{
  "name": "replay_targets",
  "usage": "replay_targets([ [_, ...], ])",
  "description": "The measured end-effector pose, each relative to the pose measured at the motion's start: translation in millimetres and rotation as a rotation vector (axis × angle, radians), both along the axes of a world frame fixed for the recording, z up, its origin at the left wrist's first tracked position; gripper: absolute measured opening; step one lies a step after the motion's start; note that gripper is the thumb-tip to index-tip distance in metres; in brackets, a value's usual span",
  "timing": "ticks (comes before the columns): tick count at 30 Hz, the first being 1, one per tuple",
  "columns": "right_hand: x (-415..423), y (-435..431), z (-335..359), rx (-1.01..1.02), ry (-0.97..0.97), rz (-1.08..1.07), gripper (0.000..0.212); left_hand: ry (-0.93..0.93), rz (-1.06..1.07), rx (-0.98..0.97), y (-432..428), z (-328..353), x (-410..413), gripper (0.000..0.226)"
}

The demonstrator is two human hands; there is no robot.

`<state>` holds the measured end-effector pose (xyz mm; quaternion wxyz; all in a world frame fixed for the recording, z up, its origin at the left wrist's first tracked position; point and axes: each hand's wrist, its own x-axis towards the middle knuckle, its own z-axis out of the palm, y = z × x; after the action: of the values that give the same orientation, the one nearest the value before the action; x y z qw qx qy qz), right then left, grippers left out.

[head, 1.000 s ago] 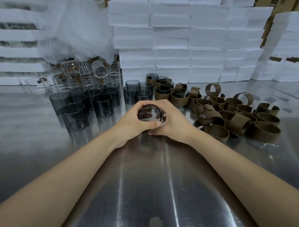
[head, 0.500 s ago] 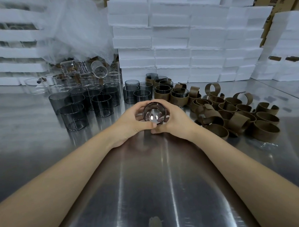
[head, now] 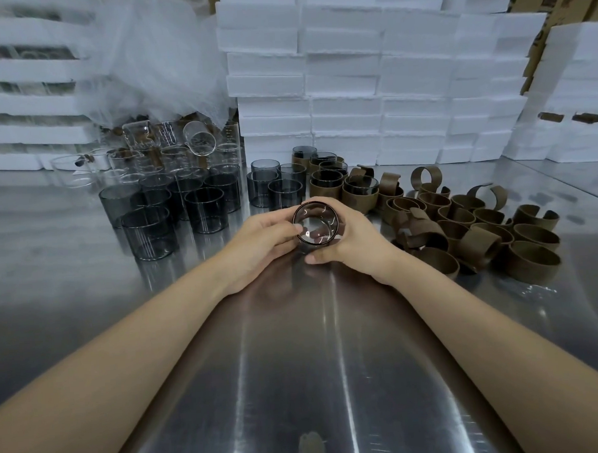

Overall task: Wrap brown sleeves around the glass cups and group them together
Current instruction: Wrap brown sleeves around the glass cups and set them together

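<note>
Glass cup tipped up since 1 s ago, round end now facing cam, above mid worktop. L hand + R hand curl fingers round its wall, L thumb on rim. Brown sleeves heaped toward R edge, bare cups L side

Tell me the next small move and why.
Likely set the cup beside the sleeved cups just behind it, if its sleeve is on: the left hand and right hand grip it tilted, hiding its wall.
</note>
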<state>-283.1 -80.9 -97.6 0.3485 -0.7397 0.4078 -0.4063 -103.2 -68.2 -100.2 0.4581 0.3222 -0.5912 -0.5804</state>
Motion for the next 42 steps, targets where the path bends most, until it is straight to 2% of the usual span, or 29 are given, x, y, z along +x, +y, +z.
replay_targets([
  [3,-1,0,-1,0.000,0.000,0.016,0.076,0.033,0.058,0.041,-2,0,-1,0.029],
  [6,0,1,-2,0.021,-0.027,0.018,0.072,0.022,0.078,0.043,-3,-1,-1,0.035],
  [9,-1,3,1,0.169,-0.161,0.063,0.052,-0.058,0.092,-0.004,-2,0,-3,0.045],
  [10,0,4,3,0.250,-0.225,0.098,0.045,-0.095,0.093,-0.028,0,0,-4,0.052],
  [13,2,5,9,0.473,-0.349,0.156,0.067,-0.264,0.098,-0.151,2,-4,-8,0.091],
  [15,2,6,11,0.620,-0.386,0.223,0.067,-0.356,0.099,-0.264,5,-7,-12,0.111],
  [16,1,8,13,0.695,-0.398,0.250,0.066,-0.376,0.110,-0.313,6,-9,-14,0.109],
  [18,0,9,15,0.779,-0.391,0.287,0.070,-0.348,0.137,-0.347,6,-10,-14,0.092],
  [21,0,8,16,0.795,-0.364,0.296,0.075,-0.279,0.184,-0.335,5,-9,-12,0.064],
  [27,2,7,16,0.843,-0.371,0.264,0.075,-0.247,0.217,-0.365,6,-5,-14,0.049],
  [33,0,10,21,0.868,-0.327,0.232,0.058,-0.191,0.258,-0.355,10,-5,-13,0.027],
  [38,0,14,24,0.870,-0.354,0.247,0.054,-0.212,0.251,-0.405,13,-1,-11,0.043],
  [42,-1,16,24,0.842,-0.329,0.318,0.058,-0.409,0.235,-0.520,20,0,-15,0.088],
])
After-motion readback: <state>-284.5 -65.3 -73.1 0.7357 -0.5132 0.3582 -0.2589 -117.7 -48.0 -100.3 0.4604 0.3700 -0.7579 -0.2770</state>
